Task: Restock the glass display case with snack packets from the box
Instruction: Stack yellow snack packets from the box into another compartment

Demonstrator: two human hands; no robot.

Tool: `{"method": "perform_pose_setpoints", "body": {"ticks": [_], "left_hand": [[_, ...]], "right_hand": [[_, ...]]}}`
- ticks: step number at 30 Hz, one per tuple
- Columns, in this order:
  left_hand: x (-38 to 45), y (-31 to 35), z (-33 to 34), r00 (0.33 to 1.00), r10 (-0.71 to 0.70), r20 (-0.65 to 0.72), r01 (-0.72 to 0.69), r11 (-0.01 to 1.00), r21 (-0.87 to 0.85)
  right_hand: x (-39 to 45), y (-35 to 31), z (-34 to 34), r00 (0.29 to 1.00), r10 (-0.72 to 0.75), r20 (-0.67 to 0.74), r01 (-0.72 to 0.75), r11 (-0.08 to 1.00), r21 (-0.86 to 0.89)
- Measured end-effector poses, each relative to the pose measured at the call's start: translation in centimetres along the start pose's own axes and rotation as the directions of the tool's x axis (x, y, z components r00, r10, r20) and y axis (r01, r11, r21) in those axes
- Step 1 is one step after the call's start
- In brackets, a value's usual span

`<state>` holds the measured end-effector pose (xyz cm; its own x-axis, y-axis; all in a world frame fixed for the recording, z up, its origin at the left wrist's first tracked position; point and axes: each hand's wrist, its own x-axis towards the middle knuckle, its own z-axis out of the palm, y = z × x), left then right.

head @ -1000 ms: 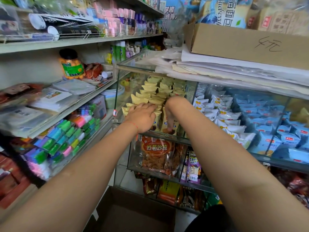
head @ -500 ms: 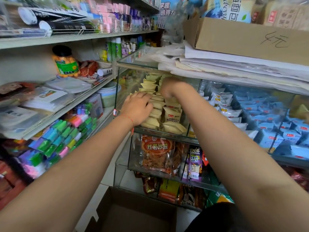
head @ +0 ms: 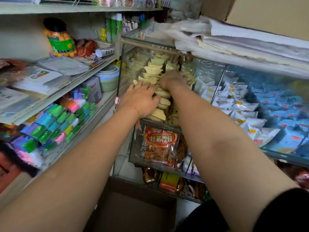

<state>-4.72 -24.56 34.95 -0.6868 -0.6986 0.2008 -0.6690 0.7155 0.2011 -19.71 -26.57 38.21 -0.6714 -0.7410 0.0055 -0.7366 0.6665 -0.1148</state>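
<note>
A cramped shop corner: stocked shelves (head: 55,91) stand left of a glass case (head: 167,49), and stacked paper (head: 250,47) lies on the case's top. The case's upper left compartment holds rows of pale yellow packets (head: 154,72), standing on edge from front to back. The compartment to its right holds white packets (head: 240,106), with blue ones (head: 284,113) further right. Below the yellow rows, a lower shelf holds an orange bag (head: 160,144). A brown box (head: 133,206) sits on the floor in front of the case, its inside dark, and its contents cannot be made out.

The left hand (head: 142,97) rests flat on the front yellow packets, fingers spread and fairly straight. The right hand (head: 172,79) reaches deeper into the same rows; its fingers are buried among the packets, so whether they grip one cannot be told. The right forearm covers the front right of the compartment.

Motion blur smears the back rows. The case's front glass edge lies just under the left wrist, and the arms fill most of the opening.
</note>
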Motion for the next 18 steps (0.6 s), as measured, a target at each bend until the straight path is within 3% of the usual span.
{"method": "perform_pose_setpoints", "body": {"ticks": [4,6,8,15,18], "left_hand": [[-0.2,0.1,0.1,1.0,-0.001,-0.005,0.001,1.0,-0.007],[-0.3,0.2,0.1,1.0,-0.002,-0.008,0.002,1.0,-0.009],[-0.3,0.2,0.0,1.0,-0.003,-0.008,0.002,1.0,-0.012],[-0.4,0.3,-0.2,1.0,-0.002,0.002,0.002,1.0,-0.013],[-0.5,0.3,-0.3,1.0,-0.003,-0.005,0.003,1.0,-0.012]], "right_hand": [[1.0,0.8,-0.7,0.997,0.035,-0.073,-0.028,0.996,0.085],[1.4,1.1,-0.7,0.994,0.109,-0.032,-0.104,0.987,0.121],[1.8,1.2,-0.2,0.988,0.151,0.007,-0.151,0.984,0.091],[2.7,1.1,-0.3,0.991,0.116,0.064,-0.111,0.991,-0.075],[3.1,0.9,-0.5,0.994,0.108,-0.001,-0.108,0.989,-0.099]]}}
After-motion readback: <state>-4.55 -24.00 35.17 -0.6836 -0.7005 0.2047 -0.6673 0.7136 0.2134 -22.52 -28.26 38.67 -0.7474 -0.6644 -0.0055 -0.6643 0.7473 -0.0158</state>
